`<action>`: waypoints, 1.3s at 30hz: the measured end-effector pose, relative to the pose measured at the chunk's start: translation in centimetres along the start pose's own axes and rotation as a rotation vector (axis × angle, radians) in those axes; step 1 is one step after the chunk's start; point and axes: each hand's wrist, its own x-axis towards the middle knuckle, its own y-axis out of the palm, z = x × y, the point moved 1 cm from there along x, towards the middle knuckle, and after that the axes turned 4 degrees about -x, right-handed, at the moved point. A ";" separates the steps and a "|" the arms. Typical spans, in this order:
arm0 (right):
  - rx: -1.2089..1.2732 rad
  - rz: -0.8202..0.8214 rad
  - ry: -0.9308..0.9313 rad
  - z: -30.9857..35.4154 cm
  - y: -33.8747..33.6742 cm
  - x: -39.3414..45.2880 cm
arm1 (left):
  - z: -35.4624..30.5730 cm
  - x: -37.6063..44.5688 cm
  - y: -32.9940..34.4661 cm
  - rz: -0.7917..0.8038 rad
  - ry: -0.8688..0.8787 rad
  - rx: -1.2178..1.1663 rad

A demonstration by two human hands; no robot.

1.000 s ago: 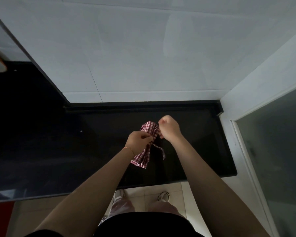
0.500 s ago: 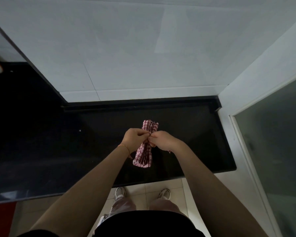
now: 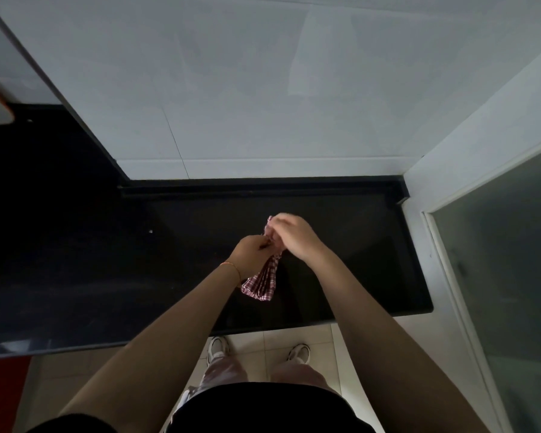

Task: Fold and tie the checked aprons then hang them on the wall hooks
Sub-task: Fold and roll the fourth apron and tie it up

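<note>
Your left hand [image 3: 253,252] and right hand [image 3: 294,235] both pinch the folded red-checked apron [image 3: 263,281] near its top, fingers curled around it, above the black counter [image 3: 356,260]. Its lower end hangs free.

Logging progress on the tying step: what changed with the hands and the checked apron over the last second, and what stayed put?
The right hand moved from beside the left, up over the top end of the folded checked apron, covering it. The left hand stayed gripping the bundle's middle, and the lower end still fans out below. The bundle remains over the black countertop; no hooks are in view.
</note>
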 end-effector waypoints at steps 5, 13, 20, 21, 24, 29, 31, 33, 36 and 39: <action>-0.148 -0.190 -0.077 -1.4 -0.3 0.0 | -0.4 -0.5 -1.8 0.073 -0.172 -0.302; -0.473 -0.092 -0.187 -1.3 1.9 -0.3 | -0.1 -0.6 -2.4 0.075 -0.265 -0.431; -0.265 -0.099 -0.084 -2.4 0.9 -0.8 | 0.9 -0.3 -2.2 0.009 -0.182 -0.420; -0.227 -0.102 -0.053 -2.5 1.0 -1.0 | 0.8 -0.4 -2.0 0.000 -0.165 -0.401; -0.171 -0.105 -0.048 -2.4 1.4 -1.1 | 0.5 -0.4 -1.7 -0.053 -0.089 -0.298; -0.294 -0.097 -0.143 -1.5 1.9 -1.3 | 0.5 -0.3 -2.1 -0.089 -0.023 -0.183; -0.399 -0.082 -0.168 -1.1 2.3 -1.3 | 0.4 -0.2 -2.2 -0.075 -0.020 -0.145; -0.486 -0.063 -0.169 -0.7 2.6 -1.4 | 0.4 -0.1 -2.1 -0.079 -0.027 -0.133; -0.617 0.014 -0.097 0.3 2.0 -1.1 | 0.6 -0.1 -1.9 -0.144 -0.070 -0.147; -0.649 0.043 -0.021 0.8 1.6 -0.9 | 1.0 0.0 -1.9 -0.177 -0.092 -0.235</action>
